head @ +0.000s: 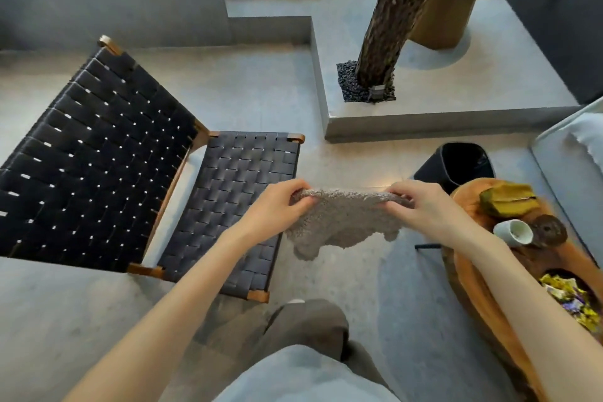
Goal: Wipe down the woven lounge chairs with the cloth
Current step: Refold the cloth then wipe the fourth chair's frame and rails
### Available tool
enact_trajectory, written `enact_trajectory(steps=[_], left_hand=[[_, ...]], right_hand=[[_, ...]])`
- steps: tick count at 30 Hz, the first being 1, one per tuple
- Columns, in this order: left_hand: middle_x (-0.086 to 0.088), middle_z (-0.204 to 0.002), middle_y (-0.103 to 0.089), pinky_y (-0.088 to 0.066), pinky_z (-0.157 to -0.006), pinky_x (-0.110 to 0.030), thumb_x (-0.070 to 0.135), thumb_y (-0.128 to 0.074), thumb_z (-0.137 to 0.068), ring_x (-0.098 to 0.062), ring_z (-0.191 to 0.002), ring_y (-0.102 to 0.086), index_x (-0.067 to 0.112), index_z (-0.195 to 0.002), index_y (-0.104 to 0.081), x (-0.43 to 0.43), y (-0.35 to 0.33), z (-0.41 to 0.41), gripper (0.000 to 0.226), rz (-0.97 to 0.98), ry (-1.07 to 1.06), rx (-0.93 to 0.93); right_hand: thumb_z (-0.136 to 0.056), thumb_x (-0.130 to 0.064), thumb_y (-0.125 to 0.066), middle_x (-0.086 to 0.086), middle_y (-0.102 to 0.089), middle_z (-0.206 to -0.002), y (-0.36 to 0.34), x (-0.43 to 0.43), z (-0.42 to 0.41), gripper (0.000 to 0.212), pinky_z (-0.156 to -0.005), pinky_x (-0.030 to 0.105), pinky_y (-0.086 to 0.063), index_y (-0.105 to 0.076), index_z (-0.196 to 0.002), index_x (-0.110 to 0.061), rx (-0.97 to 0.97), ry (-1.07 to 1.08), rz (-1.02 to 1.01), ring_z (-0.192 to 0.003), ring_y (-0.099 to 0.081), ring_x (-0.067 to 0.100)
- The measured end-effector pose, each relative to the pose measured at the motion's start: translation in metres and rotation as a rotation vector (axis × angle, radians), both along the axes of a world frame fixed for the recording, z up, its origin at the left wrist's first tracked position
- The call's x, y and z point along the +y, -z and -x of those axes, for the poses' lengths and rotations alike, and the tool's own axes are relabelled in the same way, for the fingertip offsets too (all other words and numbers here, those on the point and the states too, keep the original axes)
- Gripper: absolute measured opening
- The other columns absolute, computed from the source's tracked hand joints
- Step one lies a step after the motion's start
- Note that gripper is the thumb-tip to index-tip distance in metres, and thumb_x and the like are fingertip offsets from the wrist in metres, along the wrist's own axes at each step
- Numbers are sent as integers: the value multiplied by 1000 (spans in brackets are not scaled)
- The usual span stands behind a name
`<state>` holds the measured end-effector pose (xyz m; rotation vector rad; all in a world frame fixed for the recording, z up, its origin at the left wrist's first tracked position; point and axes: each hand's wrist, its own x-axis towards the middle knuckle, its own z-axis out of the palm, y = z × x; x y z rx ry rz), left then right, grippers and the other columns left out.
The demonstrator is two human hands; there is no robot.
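Observation:
A fluffy grey cloth (342,222) hangs stretched between both hands above the concrete floor. My left hand (280,206) pinches its left top corner and my right hand (424,209) pinches its right top corner. To the left stands a low lounge chair (130,166) with a wooden frame and black woven straps. Its seat (235,206) lies just left of and partly under my left hand; its wide backrest slopes away to the left. The cloth does not touch the chair.
A wooden slab table (473,281) at the right carries a white cup (515,232), a green packet and a bowl of wrapped sweets. Behind it stands a black bin (456,166). A raised concrete platform (440,114) with a tree trunk lies ahead.

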<state>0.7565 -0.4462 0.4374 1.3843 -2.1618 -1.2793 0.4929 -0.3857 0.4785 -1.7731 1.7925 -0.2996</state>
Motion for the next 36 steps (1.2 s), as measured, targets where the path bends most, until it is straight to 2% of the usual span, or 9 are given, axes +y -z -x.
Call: enact_trajectory(steps=[5, 11, 14, 19, 22, 24, 28, 31, 36], left_hand=[[12, -91, -67, -54, -84, -35, 34, -59, -93, -3, -87, -61, 21, -103, -66, -65, 13, 20, 18, -15, -109, -30], [20, -93, -64, -50, -82, -27, 39, -59, -92, 3, -88, -58, 26, -103, -65, -173, 40, 52, 19, -63, -172, -33], [23, -93, -61, -47, -77, -19, 35, -58, -94, 7, -87, -57, 26, -106, -64, -227, 37, 67, 17, -46, -227, -29], [7, -97, -68, -49, -79, -31, 30, -56, -96, -6, -89, -61, 20, -108, -66, -300, 26, 74, 19, -48, -321, -23], [7, -102, -68, -50, -77, -24, 28, -54, -97, -5, -92, -61, 19, -112, -66, -334, 30, 73, 20, -62, -389, -36], [9, -104, -67, -45, -73, -14, 27, -54, -97, -4, -94, -60, 20, -113, -66, -352, 35, 71, 21, -68, -469, -50], [14, -102, -64, -43, -74, -11, 28, -55, -96, 0, -93, -57, 26, -111, -65, -382, 51, 73, 18, -91, -700, -70], [13, -102, -63, -44, -74, -15, 30, -54, -96, -3, -94, -57, 24, -112, -65, -407, 61, 84, 20, -98, -866, -83], [9, -105, -65, -43, -79, -24, 30, -55, -96, -7, -98, -58, 21, -113, -66, -449, 52, 110, 22, -103, -1160, -8]], right_hand=[[-94, -25, -56, 0, -62, -79, 11, -81, 25, 15, -68, 37, -47, -65, -89, -14, -22, -92, -41, -74, -56, 16], [-95, -24, -55, -6, -52, -69, 30, -205, 60, 25, -64, 38, -43, -51, -71, -26, 23, -169, -54, -66, -49, 12], [-94, -23, -54, -1, -59, -76, 29, -273, 70, 17, -71, 47, -49, -59, -79, -17, 41, -193, -65, -74, -55, 18], [-95, -23, -55, -4, -66, -90, 24, -381, 77, 13, -74, 39, -48, -67, -99, -19, 31, -275, -49, -82, -58, 16], [-95, -20, -56, -1, -64, -86, 34, -439, 73, 12, -73, 40, -46, -66, -98, -14, 30, -363, -46, -80, -57, 19], [-95, -18, -55, 0, -61, -81, 41, -474, 67, 10, -70, 39, -43, -64, -92, -14, 8, -444, -59, -75, -54, 19], [-96, -17, -54, -1, -60, -77, 57, -551, 56, 13, -66, 33, -37, -62, -88, -11, 31, -649, -97, -73, -52, 18], [-97, -19, -53, 0, -64, -89, 65, -615, 45, 16, -63, 24, -37, -66, -100, -10, 56, -819, -82, -79, -55, 16], [-98, -17, -51, 5, -63, -96, 53, -704, 28, 18, -71, 33, -42, -65, -106, -9, 77, -1026, -41, -86, -57, 24]])
